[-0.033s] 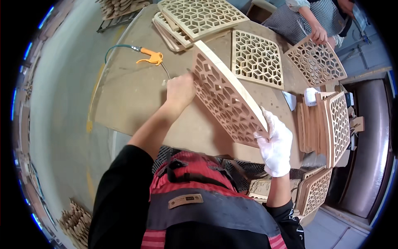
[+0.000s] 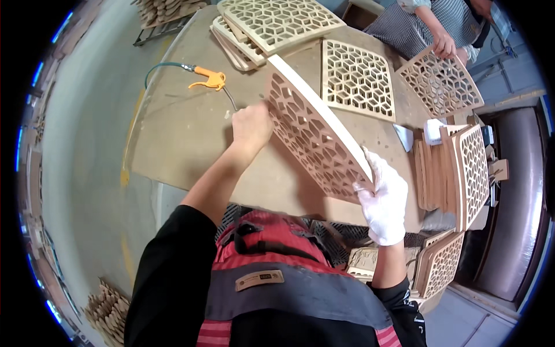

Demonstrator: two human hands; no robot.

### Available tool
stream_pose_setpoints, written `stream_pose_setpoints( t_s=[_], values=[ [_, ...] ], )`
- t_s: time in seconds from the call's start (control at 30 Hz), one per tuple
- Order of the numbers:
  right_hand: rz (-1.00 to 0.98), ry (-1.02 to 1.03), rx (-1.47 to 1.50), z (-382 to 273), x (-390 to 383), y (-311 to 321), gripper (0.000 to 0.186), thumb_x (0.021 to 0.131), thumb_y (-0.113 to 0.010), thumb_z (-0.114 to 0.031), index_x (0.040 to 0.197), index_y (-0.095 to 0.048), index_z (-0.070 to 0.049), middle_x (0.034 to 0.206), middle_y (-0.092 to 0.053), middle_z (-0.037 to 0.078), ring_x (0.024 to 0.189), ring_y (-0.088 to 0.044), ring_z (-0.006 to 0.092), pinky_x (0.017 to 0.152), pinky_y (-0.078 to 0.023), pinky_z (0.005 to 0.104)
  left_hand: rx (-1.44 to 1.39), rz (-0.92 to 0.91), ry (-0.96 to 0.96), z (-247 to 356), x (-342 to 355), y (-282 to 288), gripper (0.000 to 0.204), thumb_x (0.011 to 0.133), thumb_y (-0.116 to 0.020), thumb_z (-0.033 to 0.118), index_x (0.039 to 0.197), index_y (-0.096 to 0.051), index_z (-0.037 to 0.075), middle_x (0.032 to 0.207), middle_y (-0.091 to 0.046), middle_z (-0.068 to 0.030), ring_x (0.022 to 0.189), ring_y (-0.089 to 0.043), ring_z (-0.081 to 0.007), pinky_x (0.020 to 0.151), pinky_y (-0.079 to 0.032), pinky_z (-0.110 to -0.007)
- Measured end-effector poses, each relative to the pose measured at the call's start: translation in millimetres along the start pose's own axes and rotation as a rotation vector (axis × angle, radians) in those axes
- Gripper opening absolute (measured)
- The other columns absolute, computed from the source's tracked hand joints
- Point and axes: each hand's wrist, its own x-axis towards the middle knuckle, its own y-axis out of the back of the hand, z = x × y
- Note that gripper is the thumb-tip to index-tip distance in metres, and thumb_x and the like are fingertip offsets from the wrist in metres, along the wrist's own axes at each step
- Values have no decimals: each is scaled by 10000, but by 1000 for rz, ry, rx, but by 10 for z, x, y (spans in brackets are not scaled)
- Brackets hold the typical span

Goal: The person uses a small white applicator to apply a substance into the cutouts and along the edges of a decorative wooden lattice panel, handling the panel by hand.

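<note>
A square wooden lattice panel (image 2: 321, 114) stands tilted on its edge over the table, its pierced face toward me and its pale solid edge uppermost. My right hand (image 2: 383, 199), in a white glove, grips the near right corner, thumb on the pierced face. My left hand (image 2: 252, 124) is bare and closed against the panel's far left end. Its fingertips are turned from view, so whatever they hold is hidden. Just beyond that hand, an orange air blow gun (image 2: 211, 79) with a thin metal nozzle lies on the table.
Lattice panels (image 2: 283, 23) are stacked at the back, and a single panel (image 2: 358, 78) lies flat beside them. A co-worker's hand (image 2: 444, 45) holds another panel at the far right. More panels (image 2: 471, 173) stand at the right of the brown table (image 2: 173, 139).
</note>
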Motion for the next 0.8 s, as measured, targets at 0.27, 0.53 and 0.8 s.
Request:
stream_pose_setpoints(
  t_s=[0.27, 0.53, 0.8],
  values=[
    [-6, 26, 36, -5, -9, -7, 527, 679, -618, 98, 1197, -604, -2, 1100, -669, 168, 1008, -656, 301, 916, -494, 328, -566, -505, 298, -59, 207, 233, 215, 926, -494, 238, 804, -592, 91, 535, -507, -29, 451, -503, -216, 446, -387, -357],
    [-40, 53, -141, -76, -10, -3, 525, 699, -660, 62, 1214, -591, -9, 1083, -664, 190, 1012, -649, 323, 901, -495, 345, -12, 19, 17, -5, -16, -94, 182, 848, -556, 169, 961, -646, 58, 825, -686, -195, 723, -674, -348, 649, -508, -449],
    [-2, -38, 45, -108, -49, -45, 540, 694, -644, 72, 1226, -596, -12, 1093, -664, 191, 1008, -650, 321, 909, -492, 339, -131, -69, 72, -261, 29, -61, 191, 899, -523, 212, 867, -601, 42, 717, -653, -184, 679, -658, -335, 616, -503, -439]
  ],
)
